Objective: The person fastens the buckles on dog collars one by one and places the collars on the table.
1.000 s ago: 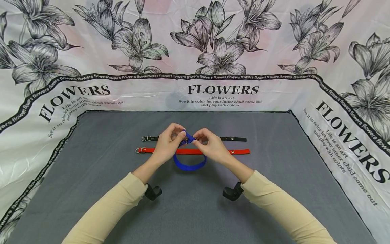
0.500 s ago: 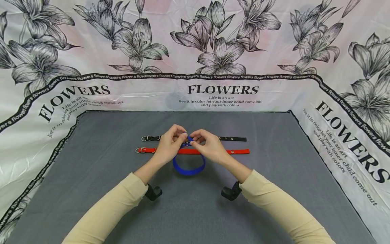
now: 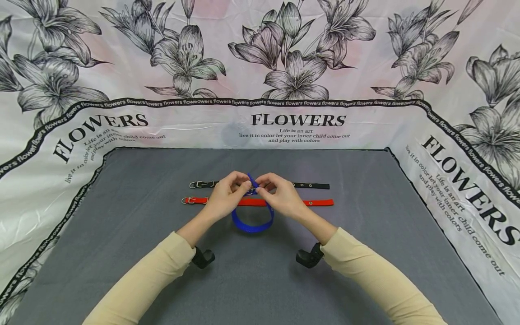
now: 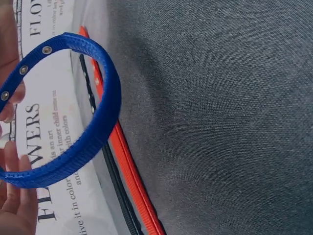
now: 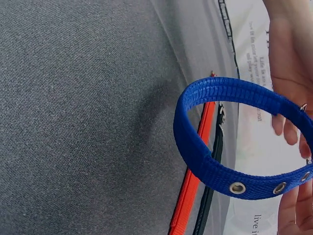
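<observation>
the left hand pinches at eleven o'clock and the right hand at one on a blue strap loop held above gray cloth, a red strap and black strap lying toward twelve, short of the far edge, with broad room toward three, six and nine.

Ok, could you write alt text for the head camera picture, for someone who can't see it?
A person's left hand and right hand hold up a blue strap bent into a loop. A red strap and, farther back, a black strap lie stretched out on a gray cloth, before a flower-printed sheet.
</observation>
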### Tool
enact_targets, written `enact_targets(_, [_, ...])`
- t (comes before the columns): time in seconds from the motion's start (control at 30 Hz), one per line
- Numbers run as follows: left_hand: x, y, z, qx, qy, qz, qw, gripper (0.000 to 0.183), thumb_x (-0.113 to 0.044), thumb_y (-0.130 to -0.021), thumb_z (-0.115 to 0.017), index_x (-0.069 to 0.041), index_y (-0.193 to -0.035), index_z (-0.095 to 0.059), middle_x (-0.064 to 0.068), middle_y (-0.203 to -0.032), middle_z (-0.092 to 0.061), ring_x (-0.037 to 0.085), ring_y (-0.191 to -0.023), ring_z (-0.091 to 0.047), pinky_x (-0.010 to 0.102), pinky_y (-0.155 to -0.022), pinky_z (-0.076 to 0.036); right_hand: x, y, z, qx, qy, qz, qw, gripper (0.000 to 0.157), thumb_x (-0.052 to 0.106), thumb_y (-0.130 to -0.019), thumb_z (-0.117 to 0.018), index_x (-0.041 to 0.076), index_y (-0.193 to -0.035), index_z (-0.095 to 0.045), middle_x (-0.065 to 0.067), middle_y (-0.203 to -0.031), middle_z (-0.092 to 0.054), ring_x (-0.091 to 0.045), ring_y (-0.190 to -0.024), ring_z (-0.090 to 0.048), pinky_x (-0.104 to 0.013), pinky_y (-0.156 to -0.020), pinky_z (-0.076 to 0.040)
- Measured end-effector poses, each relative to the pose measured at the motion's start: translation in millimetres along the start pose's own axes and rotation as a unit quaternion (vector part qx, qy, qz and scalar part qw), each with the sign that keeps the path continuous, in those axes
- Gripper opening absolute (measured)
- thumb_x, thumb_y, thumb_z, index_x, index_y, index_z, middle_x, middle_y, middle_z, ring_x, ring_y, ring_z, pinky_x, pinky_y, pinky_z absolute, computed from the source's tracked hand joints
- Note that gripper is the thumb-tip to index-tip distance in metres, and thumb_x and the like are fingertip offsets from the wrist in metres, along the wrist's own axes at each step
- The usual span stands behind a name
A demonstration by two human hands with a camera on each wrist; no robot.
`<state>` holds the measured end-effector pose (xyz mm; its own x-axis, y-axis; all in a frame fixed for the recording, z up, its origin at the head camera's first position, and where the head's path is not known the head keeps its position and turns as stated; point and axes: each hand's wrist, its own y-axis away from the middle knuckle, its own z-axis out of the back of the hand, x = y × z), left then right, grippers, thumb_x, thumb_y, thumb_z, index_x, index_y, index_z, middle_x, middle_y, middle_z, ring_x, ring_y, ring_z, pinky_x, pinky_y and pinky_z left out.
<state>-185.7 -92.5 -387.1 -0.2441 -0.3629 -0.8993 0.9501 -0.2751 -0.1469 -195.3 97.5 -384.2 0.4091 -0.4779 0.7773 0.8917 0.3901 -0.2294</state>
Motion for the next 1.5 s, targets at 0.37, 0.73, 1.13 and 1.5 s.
enact_targets(0.37, [1.6, 0.0, -4.0, 0.005, -0.029, 0.019, 0.9994, 0.026, -0.031, -0.089, -0.061, -0.015, -0.11, -0.064, 0.0, -0.099, -0.066, 0.015, -0.081, -0.061, 0.029, -0.064, -0.05, 0.1, 1.8, 1.6, -0.012, -0.015, -0.023, 1.0, 0.018, 0.018, -0.09, -0.059, 0.013, -0.107, -0.058, -0.002, -0.096, -0.06, -0.016, -0.082, -0.058, -0.029, -0.06, -0.048])
enact_targets(0.73, [-2.2, -0.6, -4.7, -0.058, -0.027, 0.019, 0.9978, 0.027, -0.031, -0.085, -0.066, -0.018, -0.109, -0.066, -0.001, -0.089, -0.064, 0.016, -0.069, -0.053, 0.026, -0.054, -0.043, 2.2, -0.2, 1.8, -0.015, -0.067, -0.037, 0.997, 0.026, 0.015, -0.091, -0.059, 0.015, -0.117, -0.056, -0.005, -0.104, -0.06, -0.02, -0.087, -0.06, -0.03, -0.06, -0.05])
enact_targets(1.13, [-4.0, -3.5, -6.4, -0.066, -0.036, 0.034, 0.9966, 0.025, -0.031, -0.085, -0.066, -0.017, -0.107, -0.067, -0.001, -0.087, -0.064, 0.017, -0.07, -0.052, 0.026, -0.054, -0.043, 3.9, -4.4, 1.4, -0.045, -0.032, -0.036, 0.998, 0.016, 0.023, -0.092, -0.057, 0.017, -0.107, -0.057, -0.001, -0.099, -0.06, -0.014, -0.082, -0.059, -0.029, -0.062, -0.05])
enact_targets(1.5, [-6.6, -3.6, -1.5, -0.078, -0.013, 0.027, 0.9965, 0.023, -0.034, -0.086, -0.065, -0.02, -0.104, -0.067, 0.001, -0.08, -0.06, 0.019, -0.061, -0.045, 0.026, -0.049, -0.035, 7.4, -6.7, 7.1, 0.005, -0.011, -0.001, 1.0, 0.011, 0.016, -0.09, -0.059, 0.015, -0.099, -0.053, 0.0, -0.093, -0.062, -0.014, -0.08, -0.059, -0.028, -0.061, -0.05])
